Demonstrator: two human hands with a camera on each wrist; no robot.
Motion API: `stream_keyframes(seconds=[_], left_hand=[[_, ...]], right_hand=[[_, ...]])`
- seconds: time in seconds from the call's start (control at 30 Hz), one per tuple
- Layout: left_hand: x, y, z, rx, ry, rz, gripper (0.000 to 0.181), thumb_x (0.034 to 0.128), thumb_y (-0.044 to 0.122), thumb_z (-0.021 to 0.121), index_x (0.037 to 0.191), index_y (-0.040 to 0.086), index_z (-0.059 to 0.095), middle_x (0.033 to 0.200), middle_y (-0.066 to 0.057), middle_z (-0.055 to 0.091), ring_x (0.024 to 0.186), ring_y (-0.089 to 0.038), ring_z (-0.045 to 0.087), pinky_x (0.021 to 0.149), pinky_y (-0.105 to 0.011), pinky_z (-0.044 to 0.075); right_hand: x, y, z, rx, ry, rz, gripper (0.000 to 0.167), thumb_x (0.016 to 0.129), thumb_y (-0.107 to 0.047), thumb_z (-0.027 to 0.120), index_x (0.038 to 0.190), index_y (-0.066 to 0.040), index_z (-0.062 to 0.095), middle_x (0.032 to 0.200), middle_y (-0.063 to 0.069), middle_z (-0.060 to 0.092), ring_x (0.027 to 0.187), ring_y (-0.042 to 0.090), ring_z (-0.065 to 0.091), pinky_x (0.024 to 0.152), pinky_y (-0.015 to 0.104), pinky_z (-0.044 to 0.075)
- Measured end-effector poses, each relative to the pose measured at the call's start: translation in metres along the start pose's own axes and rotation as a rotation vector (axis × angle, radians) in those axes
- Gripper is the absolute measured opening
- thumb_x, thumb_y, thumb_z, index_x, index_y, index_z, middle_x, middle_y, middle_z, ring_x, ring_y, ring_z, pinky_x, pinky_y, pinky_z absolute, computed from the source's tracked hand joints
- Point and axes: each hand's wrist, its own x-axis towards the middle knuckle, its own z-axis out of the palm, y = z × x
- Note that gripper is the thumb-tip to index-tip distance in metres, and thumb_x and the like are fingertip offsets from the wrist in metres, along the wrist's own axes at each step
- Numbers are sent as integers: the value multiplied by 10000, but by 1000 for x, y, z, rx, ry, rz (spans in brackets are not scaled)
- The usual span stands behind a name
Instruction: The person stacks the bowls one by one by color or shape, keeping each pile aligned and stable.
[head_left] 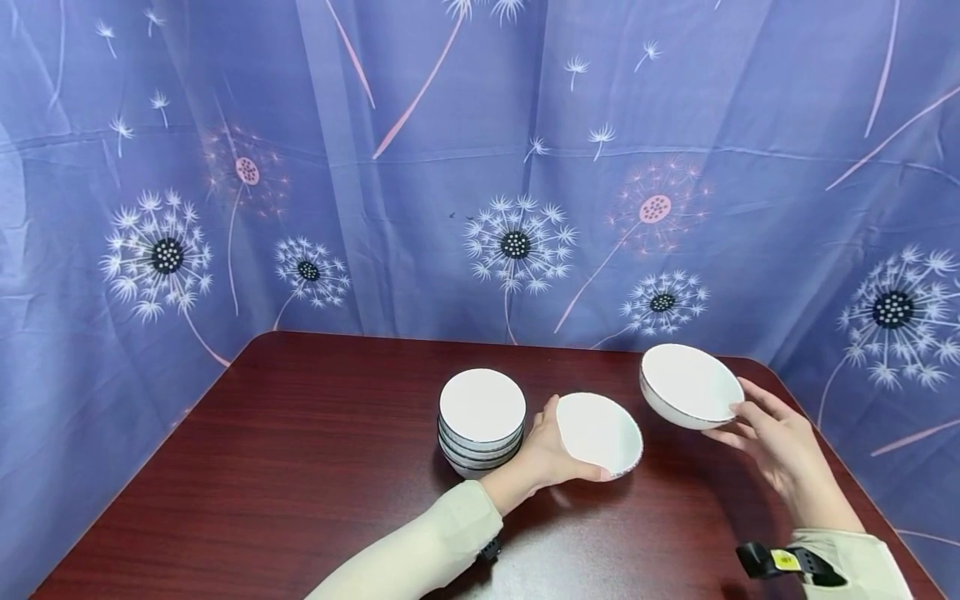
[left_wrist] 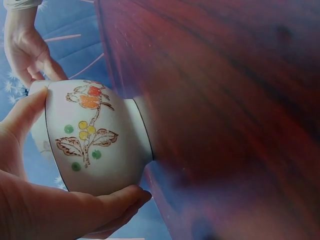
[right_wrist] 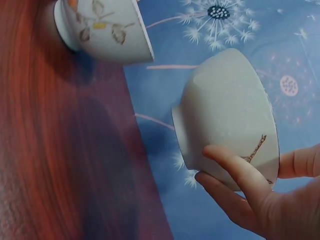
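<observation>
My left hand (head_left: pixel 551 457) grips a white bowl (head_left: pixel 602 433) by its sides, fingers on the far side and thumb at the near rim. In the left wrist view this bowl (left_wrist: pixel 100 135) shows painted leaves, berries and an orange-red motif; whether its foot touches the table I cannot tell. To the right, my right hand (head_left: pixel 783 446) holds another white bowl (head_left: pixel 690 385) tilted above the table, thumb at the rim and fingers beneath. A brown twig pattern shows on that bowl (right_wrist: pixel 230 110) in the right wrist view. Left of both stands a stack of similar bowls (head_left: pixel 482 406).
The dark red wooden table (head_left: pixel 300 467) lies under everything. A blue curtain (head_left: pixel 420 208) printed with dandelions hangs behind it and along both sides. On the right sleeve sits a black strap device (head_left: pixel 787 562).
</observation>
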Motion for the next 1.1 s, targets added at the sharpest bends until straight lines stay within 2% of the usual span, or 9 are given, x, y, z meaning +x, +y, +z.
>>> stream_keyframes(seconds=[0.03, 0.1, 0.57, 0.8, 0.93, 1.1], left_hand=[[0, 0, 0, 0, 2, 1, 1248, 522, 226, 960, 1514, 115, 211, 1461, -176, 356, 1291, -346, 404, 1031, -508, 419], [0, 0, 1, 1, 5, -1, 1251, 521, 228, 960, 1515, 114, 209, 1468, -184, 349, 1299, -350, 397, 1039, -508, 412], [-1, -1, 2, -6, 4, -4, 1265, 509, 240, 965, 1517, 127, 210, 1461, -173, 357, 1295, -339, 401, 1041, -503, 408], [-2, 0, 0, -12, 0, 15, 1262, 513, 218, 962, 1516, 97, 206, 1459, -190, 352, 1301, -351, 393, 1047, -511, 402], [-2, 0, 0, -22, -11, 11, 1263, 524, 216, 958, 1522, 97, 194, 1472, -199, 331, 1318, -360, 375, 1058, -520, 389], [-3, -1, -1, -53, -21, -4, 1270, 538, 202, 951, 1536, 121, 170, 1497, -214, 291, 1348, -386, 327, 1073, -553, 359]], right_hand=[[0, -1, 2, 11, -20, -8, 408, 935, 116, 470, 1124, -205, 637, 1007, -31, 641, 845, 196, 684, 698, 433, 604], [-1, -1, 5, 12, -51, -14, 413, 936, 120, 464, 1097, -206, 659, 1019, -24, 647, 843, 208, 685, 697, 434, 604], [-4, 2, 23, -69, -171, 10, 417, 946, 100, 473, 1146, -216, 657, 1045, 18, 651, 845, 244, 689, 730, 423, 598], [-5, 4, 32, -91, -203, 26, 415, 945, 103, 477, 1153, -210, 654, 1025, 56, 666, 837, 245, 697, 731, 422, 596], [-5, 5, 36, -101, -225, 33, 422, 947, 106, 471, 1159, -207, 660, 981, 101, 667, 833, 242, 699, 738, 429, 593], [-6, 6, 41, -126, -222, 53, 421, 945, 99, 483, 1149, -217, 672, 987, 93, 671, 827, 240, 699, 733, 424, 594]])
